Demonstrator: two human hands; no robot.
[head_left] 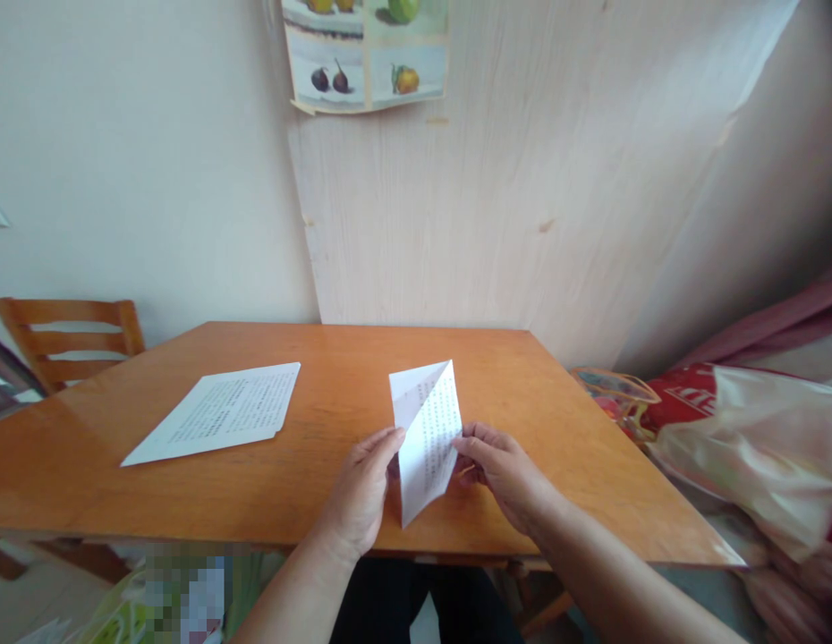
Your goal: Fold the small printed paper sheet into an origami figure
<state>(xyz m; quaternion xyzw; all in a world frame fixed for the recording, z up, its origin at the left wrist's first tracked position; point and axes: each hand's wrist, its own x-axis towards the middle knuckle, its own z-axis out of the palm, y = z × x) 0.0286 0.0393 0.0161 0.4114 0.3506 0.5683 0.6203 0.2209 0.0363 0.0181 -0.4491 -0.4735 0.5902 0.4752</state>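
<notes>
A folded sheet of printed paper (pixel 430 447) is held up between both hands, above the near part of the wooden table (pixel 523 385). Its upper part shows a diagonal fold, with a blank white flap on the left and printed text on the right. My left hand (pixel 366 483) pinches the left edge between thumb and fingers. On the opposite edge, my right hand (pixel 500 465) grips the paper the same way, its fingertips partly behind the sheet. Left of the hands, a flat stack of printed sheets (pixel 221 411) lies on the table.
A wooden chair (pixel 87 331) stands at the table's left end. Plastic bags (pixel 758 438) and red packaging (pixel 684 391) crowd the right side. Fruit pictures (pixel 369 63) hang on the wall behind. Below the near left edge are more bags, partly blurred out.
</notes>
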